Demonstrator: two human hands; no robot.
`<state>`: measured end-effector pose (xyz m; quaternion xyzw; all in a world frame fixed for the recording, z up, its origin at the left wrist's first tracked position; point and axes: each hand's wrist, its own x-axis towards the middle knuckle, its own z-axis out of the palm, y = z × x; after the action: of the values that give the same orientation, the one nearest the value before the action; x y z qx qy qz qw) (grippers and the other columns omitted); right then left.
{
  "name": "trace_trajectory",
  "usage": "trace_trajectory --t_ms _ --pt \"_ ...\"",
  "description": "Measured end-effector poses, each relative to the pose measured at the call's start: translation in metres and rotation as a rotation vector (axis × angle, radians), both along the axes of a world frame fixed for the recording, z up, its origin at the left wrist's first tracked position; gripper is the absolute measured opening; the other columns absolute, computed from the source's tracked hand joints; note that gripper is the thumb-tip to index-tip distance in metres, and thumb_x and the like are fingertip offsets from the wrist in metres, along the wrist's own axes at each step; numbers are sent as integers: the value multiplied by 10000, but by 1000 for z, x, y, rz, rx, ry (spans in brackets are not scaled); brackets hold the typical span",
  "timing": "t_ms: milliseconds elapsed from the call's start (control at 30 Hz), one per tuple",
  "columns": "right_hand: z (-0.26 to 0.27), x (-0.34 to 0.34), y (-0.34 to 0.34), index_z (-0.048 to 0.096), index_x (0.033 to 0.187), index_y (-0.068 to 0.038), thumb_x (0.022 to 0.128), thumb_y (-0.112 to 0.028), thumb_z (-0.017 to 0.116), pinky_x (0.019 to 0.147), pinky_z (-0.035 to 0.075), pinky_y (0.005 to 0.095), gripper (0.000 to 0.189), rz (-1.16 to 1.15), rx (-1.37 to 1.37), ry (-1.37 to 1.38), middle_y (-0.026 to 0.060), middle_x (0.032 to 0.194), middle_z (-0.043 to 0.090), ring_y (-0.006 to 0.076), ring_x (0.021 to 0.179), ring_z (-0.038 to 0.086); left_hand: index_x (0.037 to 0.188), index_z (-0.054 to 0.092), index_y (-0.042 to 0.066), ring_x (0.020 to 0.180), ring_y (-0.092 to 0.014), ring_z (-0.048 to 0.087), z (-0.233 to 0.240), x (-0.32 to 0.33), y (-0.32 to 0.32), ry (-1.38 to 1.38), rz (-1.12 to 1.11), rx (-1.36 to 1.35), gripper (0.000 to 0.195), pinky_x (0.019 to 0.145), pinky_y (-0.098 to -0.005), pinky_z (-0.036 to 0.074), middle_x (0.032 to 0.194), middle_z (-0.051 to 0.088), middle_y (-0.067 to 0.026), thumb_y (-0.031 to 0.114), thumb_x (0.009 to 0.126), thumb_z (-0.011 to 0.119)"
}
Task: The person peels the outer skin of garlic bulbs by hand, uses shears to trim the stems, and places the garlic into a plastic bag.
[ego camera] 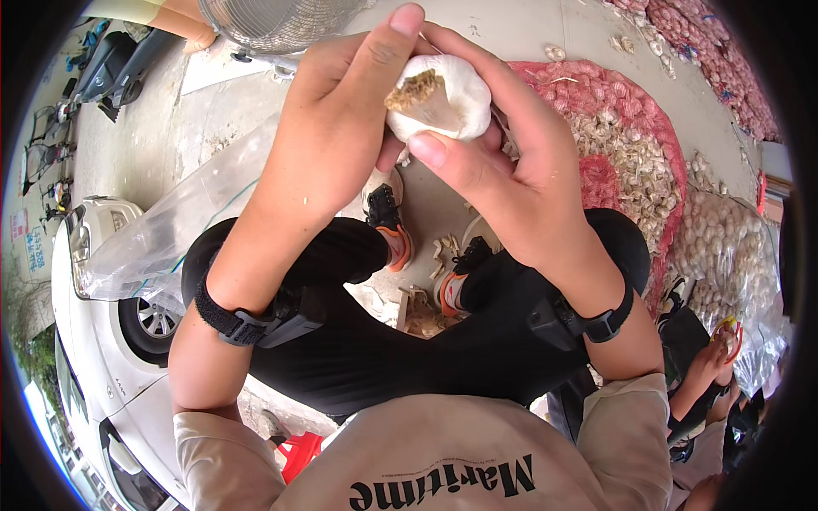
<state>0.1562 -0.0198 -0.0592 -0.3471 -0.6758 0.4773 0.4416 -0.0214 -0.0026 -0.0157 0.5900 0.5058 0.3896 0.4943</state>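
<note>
Both my hands hold a white garlic bulb [470, 96] up near the top of the view, its brown, rough root end and pale base turned towards me. My left hand [345, 108] grips it from the left, thumb extended upward beside it. My right hand [517, 140] has its thumb on the bulb's lower edge and its fingers curled around the right side and behind. Parts of the fingers behind the bulb are hidden. Beyond my right hand lies an open red mesh sack [668, 153] with garlic bulbs and dry trimmings in it.
A clear plastic bag [185, 211] spreads at the left, near a white car [96, 345]. A metal fan [281, 25] stands at the top. Garlic scraps [418, 313] lie between my shoes. Filled garlic sacks [716, 249] are at the right, near another person's hand [703, 370].
</note>
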Motion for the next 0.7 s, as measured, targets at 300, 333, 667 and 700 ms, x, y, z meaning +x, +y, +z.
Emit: trace_trajectory --t_ms 300,333,667,700 --pt "77 91 21 555 1424 -20 965 -162 646 788 483 275 488 131 -267 -339 48 1063 649 110 913 583 1305 502 -98 576 -101 484 7 -5 -5 -558 -62 -422 536 408 -204 352 1084 657 -188 379 1100 368" --pt "48 119 23 561 1422 -30 989 -239 615 851 491 294 484 77 -344 -195 64 1131 654 125 991 593 1410 415 -114 627 -112 491 10 -8 -3 -562 -103 -409 574 428 -195 373 1143 638 -216 367 1103 351" --pt "-394 151 -118 628 1139 22 839 -427 736 873 518 468 551 -589 -808 -831 244 986 687 453 990 658 1523 194 -115 821 -212 518 11 -57 -6 -556 52 -444 608 646 -234 517 1446 401 -353 239 1068 385" --pt "-384 129 -114 576 1199 57 828 -396 742 905 524 486 609 -704 -743 -915 293 1070 667 456 1007 664 1526 174 -124 813 -209 516 12 -63 -8 -542 35 -417 624 637 -235 515 1431 412 -358 245 1070 384"
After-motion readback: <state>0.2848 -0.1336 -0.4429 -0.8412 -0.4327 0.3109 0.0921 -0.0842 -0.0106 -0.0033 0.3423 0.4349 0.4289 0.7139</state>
